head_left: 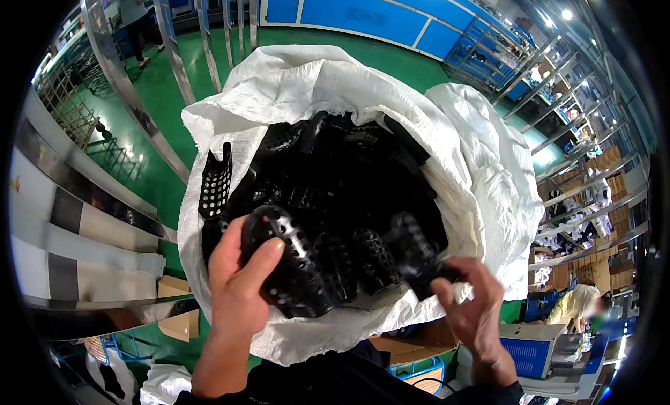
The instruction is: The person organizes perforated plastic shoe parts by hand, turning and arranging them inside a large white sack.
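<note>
A large white woven sack stands open in front of me, its rim folded outward. Many glossy black curved plastic shells with rows of round holes, shaped like shin guards, fill it. My left hand grips one black perforated shell over the near left of the sack, thumb on its face. At the near right, my right hand pinches a second black shell, slightly blurred. Between them another perforated shell lies on the pile. One more shell leans upright against the sack's left wall.
Another white sack adjoins on the right. Metal rails stand at the left and far side, with more bars to the right. A blue cabinet lies beyond the green floor. A cardboard box sits at lower left. Two other people are in the background.
</note>
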Demonstrator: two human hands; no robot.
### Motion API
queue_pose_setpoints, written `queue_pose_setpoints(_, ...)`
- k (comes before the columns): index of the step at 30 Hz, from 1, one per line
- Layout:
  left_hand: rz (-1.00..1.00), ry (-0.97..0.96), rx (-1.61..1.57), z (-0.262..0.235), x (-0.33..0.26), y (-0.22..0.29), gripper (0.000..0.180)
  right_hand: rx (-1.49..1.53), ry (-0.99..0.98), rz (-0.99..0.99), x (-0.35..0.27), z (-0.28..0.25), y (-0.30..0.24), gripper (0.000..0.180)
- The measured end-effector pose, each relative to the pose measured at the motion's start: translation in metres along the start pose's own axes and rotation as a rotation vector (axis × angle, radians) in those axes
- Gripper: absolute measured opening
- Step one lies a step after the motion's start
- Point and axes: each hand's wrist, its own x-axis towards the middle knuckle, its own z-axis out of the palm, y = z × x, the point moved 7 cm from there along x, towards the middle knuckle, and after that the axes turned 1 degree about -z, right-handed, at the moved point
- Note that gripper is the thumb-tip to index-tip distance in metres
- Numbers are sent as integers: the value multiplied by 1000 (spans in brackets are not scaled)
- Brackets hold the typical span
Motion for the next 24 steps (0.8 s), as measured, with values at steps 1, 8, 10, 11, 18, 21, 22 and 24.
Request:
queue_pose_setpoints(1, -4, 19, -7, -5, -3, 2, 32, -44, -11, -25, -8, 8, -4, 35)
queue_pose_setpoints(8, -62, 43, 70, -22, -16, -9, 30, -342, -226, -88, -15, 84, -9, 54)
queue_pose_setpoints(10, -128, 13, 114, -19, -17, -22, 27, -357, -213, -121, -8, 65, -25, 66)
queue_pose_setpoints(11, -131, -3, 79, -18, -16, -27, 29, -345, -223, -138, -8, 60, -28, 66)
queue_pose_setpoints(18, -155, 4, -114, 23, -11, -51, 33, 126, -249, -314, -11, 75, -81, 70)
queue_pose_setpoints(21, -17, -87, 418, 25, -4, -42, 33, 130, -126, -247, -10, 75, -67, 69)
queue_pose_setpoints(22, -17, -80, 420, 19, -4, -38, 33, 94, -141, -196, -7, 71, -59, 70)
queue_pose_setpoints(24, 367, 0, 1005, 13, -13, -3, 32, 41, -165, -157, -3, 69, -51, 67)
